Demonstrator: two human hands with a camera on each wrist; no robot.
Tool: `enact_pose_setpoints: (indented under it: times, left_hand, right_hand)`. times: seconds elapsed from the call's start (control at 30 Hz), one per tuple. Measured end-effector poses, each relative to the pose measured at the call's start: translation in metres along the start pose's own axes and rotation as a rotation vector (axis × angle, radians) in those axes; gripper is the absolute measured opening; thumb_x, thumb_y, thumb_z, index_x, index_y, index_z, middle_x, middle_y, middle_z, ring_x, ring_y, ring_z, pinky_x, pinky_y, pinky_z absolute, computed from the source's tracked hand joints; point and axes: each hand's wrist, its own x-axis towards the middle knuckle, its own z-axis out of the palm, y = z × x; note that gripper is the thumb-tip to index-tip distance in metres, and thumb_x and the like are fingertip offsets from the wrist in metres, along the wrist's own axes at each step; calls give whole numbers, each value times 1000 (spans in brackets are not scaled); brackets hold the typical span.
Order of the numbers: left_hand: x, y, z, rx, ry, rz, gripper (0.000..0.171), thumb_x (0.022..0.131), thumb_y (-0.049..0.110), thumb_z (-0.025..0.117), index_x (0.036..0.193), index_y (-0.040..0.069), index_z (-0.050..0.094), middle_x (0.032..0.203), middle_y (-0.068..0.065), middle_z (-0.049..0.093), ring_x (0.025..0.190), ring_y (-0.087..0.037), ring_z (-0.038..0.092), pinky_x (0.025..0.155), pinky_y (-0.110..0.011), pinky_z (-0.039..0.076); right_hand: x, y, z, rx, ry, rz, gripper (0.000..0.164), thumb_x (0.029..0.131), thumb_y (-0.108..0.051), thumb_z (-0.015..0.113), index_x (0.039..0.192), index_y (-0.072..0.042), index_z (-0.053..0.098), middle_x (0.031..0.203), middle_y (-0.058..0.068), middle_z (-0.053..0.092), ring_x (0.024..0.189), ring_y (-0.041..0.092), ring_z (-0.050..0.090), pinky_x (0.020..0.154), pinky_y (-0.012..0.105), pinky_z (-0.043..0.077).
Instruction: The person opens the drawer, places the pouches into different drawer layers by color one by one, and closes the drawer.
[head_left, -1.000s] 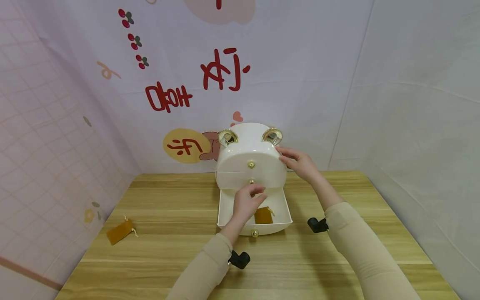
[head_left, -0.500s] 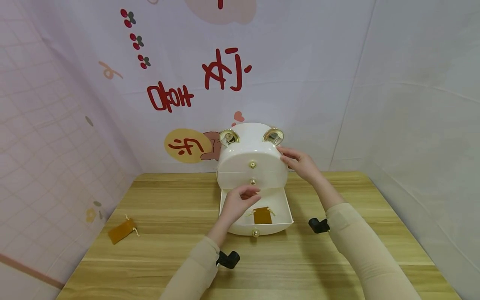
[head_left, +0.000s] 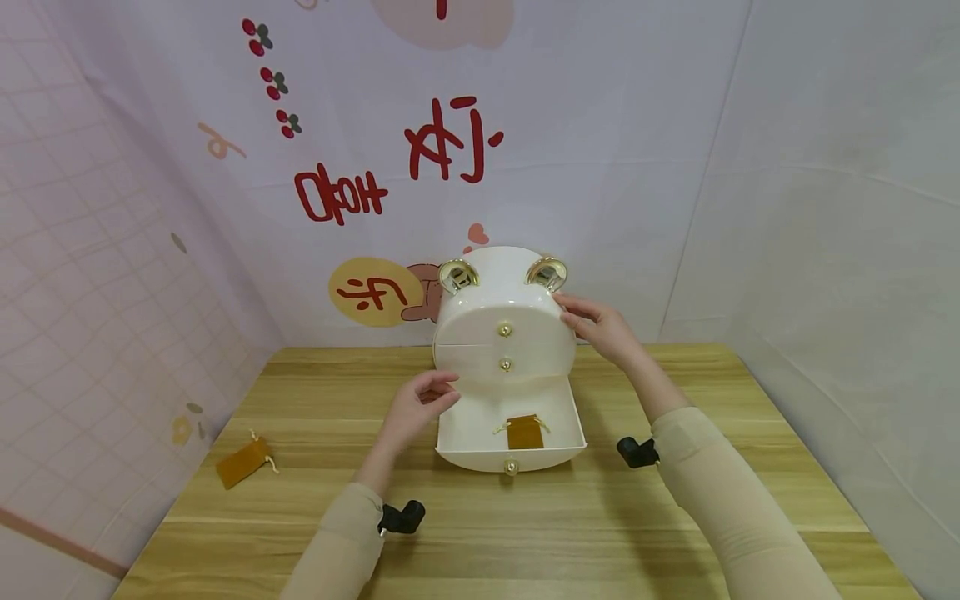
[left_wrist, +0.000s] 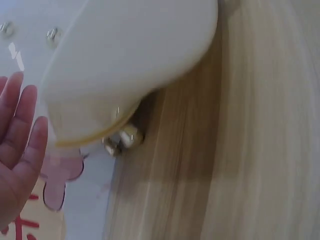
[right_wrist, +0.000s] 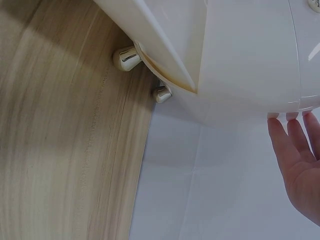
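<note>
A white rounded drawer box (head_left: 480,321) with gold ear-like rings and gold knobs stands at the back of the table, its bottom drawer (head_left: 472,458) pulled out. Inside that drawer lies a brown drawstring pouch (head_left: 525,432) with pale cords. My left hand (head_left: 414,410) hovers by the drawer's left side, fingers loosely bent and holding nothing; the left wrist view shows its fingers (left_wrist: 25,110) beside the white box. With its fingertips, my right hand (head_left: 606,329) touches the box's upper right side, as the right wrist view also shows. A second brown pouch (head_left: 243,463) lies at the table's left.
The wooden table (head_left: 600,533) reaches back to a printed cloth wall (head_left: 600,167), which stands close behind the box. Small gold feet (right_wrist: 127,58) hold the box up. Black wrist mounts (head_left: 637,452) stick out from both sleeves.
My left hand has moved left, away from over the pouch in the drawer, uncovering the drawer's left part. The right hand has stayed at the box's side.
</note>
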Motion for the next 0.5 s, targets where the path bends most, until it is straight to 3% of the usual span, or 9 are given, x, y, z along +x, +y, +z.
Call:
enact_pose_setpoints:
  times: [0.1,0.23,0.3,0.5]
  left_hand:
    - [-6,-8,-18,-10,25,-19,33,92,17,73,120,3,68,102,-9,69,94,-21,63,82,-26,51]
    - [-18,2,-43,14,36,-45,33,93,12,71,123,0,65,105,-15,68,97,-24,62,83,-25,50]
    - [-23,0,-55,40,40,-59,34,94,12,70,125,1,64,106,-16,68,98,-26,62,84,-25,50]
    - [-33,-36,-95,133,66,-10,37,95,20,70,129,7,64,105,-11,69,94,-14,64,81,-20,50]
  right_hand:
    - [0,1,0,-4,0,4,46,100,-32,61,143,-17,55,149,6,48,133,32,46,97,50,48]
    - [1,2,0,-13,0,11,46,100,-33,60,143,-19,55,148,6,49,132,32,46,97,50,48]
    - [1,2,0,-16,-1,15,46,100,-34,60,144,-19,55,148,6,48,132,32,46,97,50,48]
    - [1,2,0,-17,2,23,46,100,-34,60,143,-20,56,149,5,48,132,31,47,97,49,49]
